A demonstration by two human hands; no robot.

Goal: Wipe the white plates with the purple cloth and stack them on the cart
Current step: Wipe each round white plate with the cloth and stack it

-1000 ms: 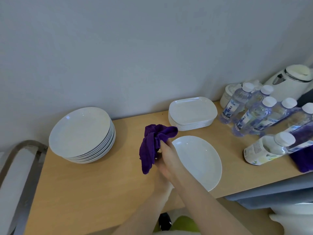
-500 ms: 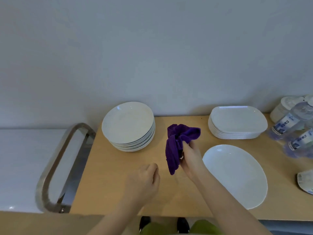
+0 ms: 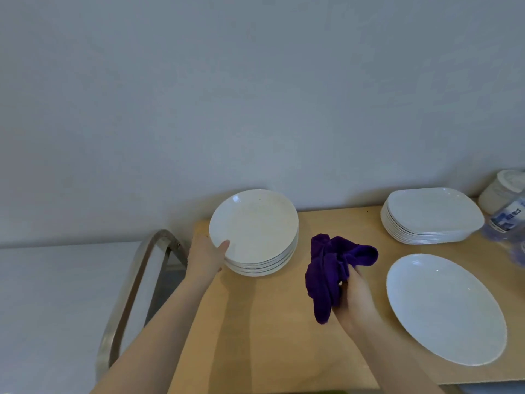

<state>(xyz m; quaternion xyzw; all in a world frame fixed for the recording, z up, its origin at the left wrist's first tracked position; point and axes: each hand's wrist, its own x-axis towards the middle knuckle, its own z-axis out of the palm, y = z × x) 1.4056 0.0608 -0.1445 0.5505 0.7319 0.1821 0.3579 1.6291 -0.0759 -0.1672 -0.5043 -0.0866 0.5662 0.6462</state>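
Head view: left hand [image 3: 205,255] on the round plate stack [image 3: 255,233], right hand [image 3: 355,297] gripping the purple cloth [image 3: 331,273].

Left thumb hooked over the top plate's rim at 9 o'clock, other fingers hidden beneath the rim, so grip only partly seen. Right fingers curled around the bunched cloth, held above the table [image 3: 270,331] at 3 o'clock of the stack. Single oval plate [image 3: 446,309] lying at 3 o'clock of the cloth; squarish plate stack [image 3: 431,216] at 1 o'clock. Bottle [image 3: 508,220] blurred and cut off at the right edge. Metal cart handle [image 3: 133,282] at 9 o'clock, partly out of frame.
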